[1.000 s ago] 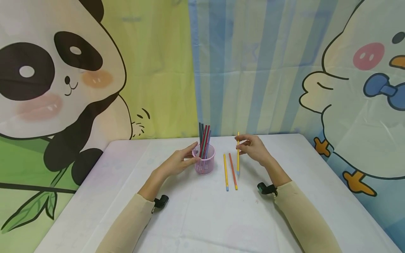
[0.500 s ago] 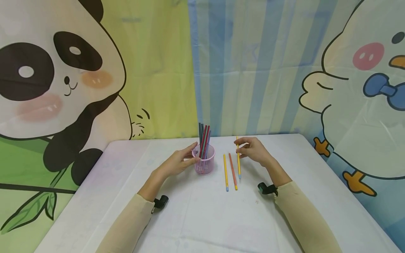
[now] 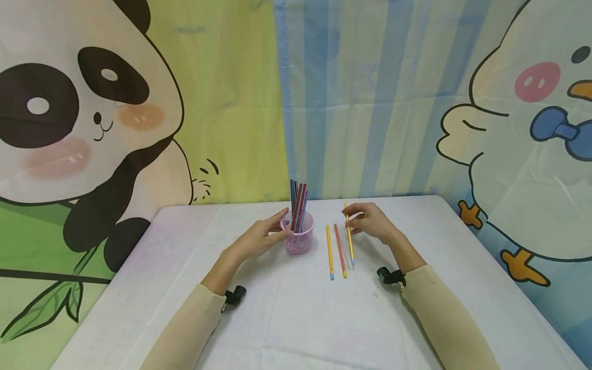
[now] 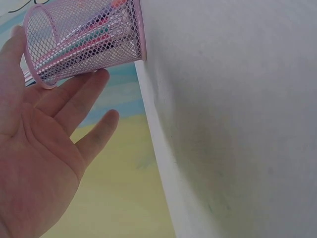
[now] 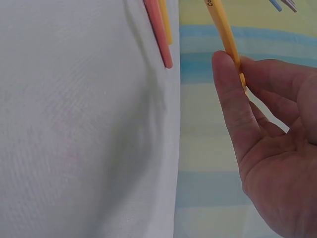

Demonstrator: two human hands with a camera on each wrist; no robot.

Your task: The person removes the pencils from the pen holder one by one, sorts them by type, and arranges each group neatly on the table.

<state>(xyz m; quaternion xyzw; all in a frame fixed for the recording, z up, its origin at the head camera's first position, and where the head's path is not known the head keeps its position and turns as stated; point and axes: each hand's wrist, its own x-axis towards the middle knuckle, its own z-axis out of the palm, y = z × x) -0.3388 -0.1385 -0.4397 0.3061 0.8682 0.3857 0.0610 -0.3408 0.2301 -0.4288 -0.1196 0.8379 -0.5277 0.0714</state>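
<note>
The left hand (image 3: 254, 239) gripped the pink mesh cup (image 3: 307, 243) while the right hand (image 3: 370, 222) pinched a yellow pencil (image 3: 351, 246) at the cup's 3 o'clock, apparently a positioning step whose next move called for steady pressure.

Table (image 3: 287, 324): a white top, marked by faint creases and pale patches, is spread below the left fingers (image 3: 276, 217) and the right fingers (image 3: 358, 207); its far edge is seen just beyond them.
Pink mesh cup (image 3: 299, 247): set upright on the white top, just to the right of the left fingers, by which its rim is touched.
Yellow pencil (image 3: 330, 252): laid flat between the left and right fingers, nearer to the right ones; its blue end is pointed toward the person.
Red-orange pencil (image 3: 340, 250): laid close beside it, between it and the right fingers, with its yellow end likewise turned toward the person.
Shadow (image 5: 131, 139): cast on the white top near the right fingers.
</note>
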